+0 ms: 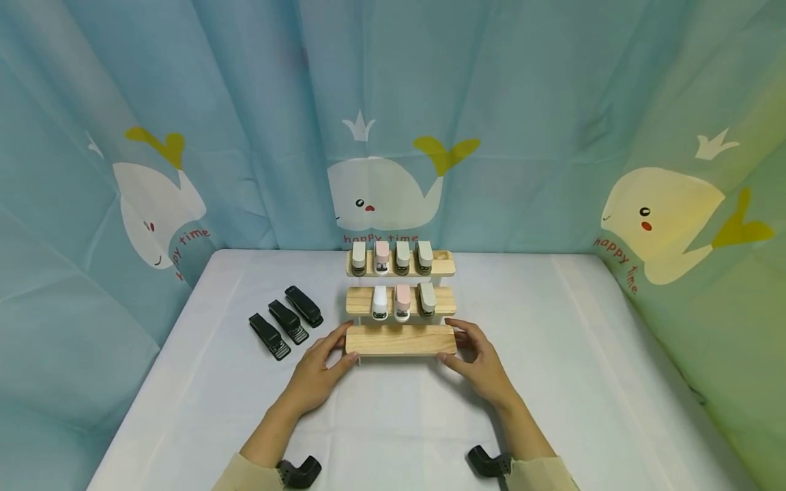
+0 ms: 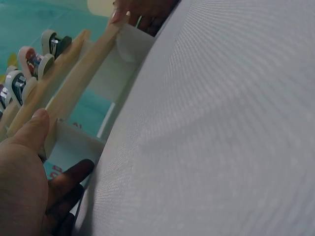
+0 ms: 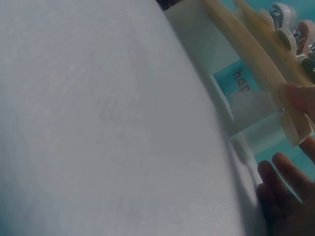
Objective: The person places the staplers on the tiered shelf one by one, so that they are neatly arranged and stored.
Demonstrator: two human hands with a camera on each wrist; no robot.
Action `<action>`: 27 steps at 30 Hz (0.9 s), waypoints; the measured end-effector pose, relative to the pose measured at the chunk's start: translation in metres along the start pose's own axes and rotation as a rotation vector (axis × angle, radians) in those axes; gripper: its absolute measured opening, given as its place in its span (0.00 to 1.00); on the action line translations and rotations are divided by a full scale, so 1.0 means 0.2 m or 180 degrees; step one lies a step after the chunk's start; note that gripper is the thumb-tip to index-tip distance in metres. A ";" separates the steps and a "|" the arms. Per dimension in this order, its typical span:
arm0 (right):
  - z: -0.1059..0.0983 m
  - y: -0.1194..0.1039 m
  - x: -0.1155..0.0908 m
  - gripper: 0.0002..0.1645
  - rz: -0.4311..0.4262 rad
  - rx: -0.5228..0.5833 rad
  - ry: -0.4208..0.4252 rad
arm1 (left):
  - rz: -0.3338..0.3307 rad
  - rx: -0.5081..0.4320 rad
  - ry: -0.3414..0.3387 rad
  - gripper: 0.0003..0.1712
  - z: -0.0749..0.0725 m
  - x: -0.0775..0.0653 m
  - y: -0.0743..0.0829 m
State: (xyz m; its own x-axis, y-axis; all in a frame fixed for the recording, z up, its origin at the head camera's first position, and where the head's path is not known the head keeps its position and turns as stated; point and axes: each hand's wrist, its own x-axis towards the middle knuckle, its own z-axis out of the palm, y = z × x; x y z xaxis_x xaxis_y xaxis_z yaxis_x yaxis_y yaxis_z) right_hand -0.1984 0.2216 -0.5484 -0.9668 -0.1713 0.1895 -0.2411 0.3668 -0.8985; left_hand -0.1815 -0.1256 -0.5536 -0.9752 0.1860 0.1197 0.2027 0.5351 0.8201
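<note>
A three-step wooden display rack (image 1: 400,341) with white side supports stands on the table in the head view. My left hand (image 1: 314,376) holds the left end of its lowest step, with the thumb at the front edge. On the opposite end, my right hand (image 1: 485,374) grips the same step, its thumb (image 3: 301,98) on the front edge in the right wrist view. Several mini staplers (image 1: 402,258), grey-green and one pink, line the top step. The middle step carries a white stapler (image 1: 380,302), a pink stapler (image 1: 402,302) and a grey-green stapler (image 1: 426,299).
Three black staplers (image 1: 284,322) lie in a slanted row on the white-covered table (image 1: 583,361), left of the rack. Behind the table hangs a blue curtain (image 1: 522,204) with whale prints, close to the rack's back. Wrist cameras (image 1: 301,472) sit on both forearms.
</note>
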 end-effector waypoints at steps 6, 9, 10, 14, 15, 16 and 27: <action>0.01 0.00 0.00 0.41 0.0010 -0.0030 -0.0016 | -0.0022 0.0020 -0.0026 0.38 0.00 0.00 0.00; 0.01 -0.02 0.00 0.41 0.0019 -0.0045 -0.0014 | -0.0010 0.0029 -0.0024 0.38 -0.01 0.00 0.00; 0.01 -0.02 0.00 0.41 0.0023 -0.0045 -0.0010 | 0.0004 0.0040 -0.0019 0.38 -0.01 0.00 0.00; 0.01 -0.03 0.01 0.41 0.0020 -0.0057 -0.0003 | 0.0053 -0.0032 0.0026 0.38 -0.01 0.01 0.00; 0.01 -0.02 0.01 0.41 0.0025 -0.0061 -0.0006 | 0.0061 -0.0068 0.0048 0.38 -0.01 0.01 0.00; 0.01 -0.02 0.01 0.41 0.0029 -0.0063 -0.0011 | 0.0073 -0.0111 0.0080 0.37 -0.01 0.00 0.00; 0.01 -0.01 0.01 0.42 -0.0031 -0.0029 -0.0057 | 0.0221 -0.0667 0.0811 0.21 -0.03 0.02 0.01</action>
State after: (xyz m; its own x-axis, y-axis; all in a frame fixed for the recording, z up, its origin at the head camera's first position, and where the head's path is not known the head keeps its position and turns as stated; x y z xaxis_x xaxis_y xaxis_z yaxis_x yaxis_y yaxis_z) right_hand -0.2004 0.2195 -0.5465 -0.9628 -0.1912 0.1911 -0.2514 0.3734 -0.8930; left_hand -0.1850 -0.1286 -0.5495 -0.9559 -0.0100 0.2935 0.2725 0.3424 0.8992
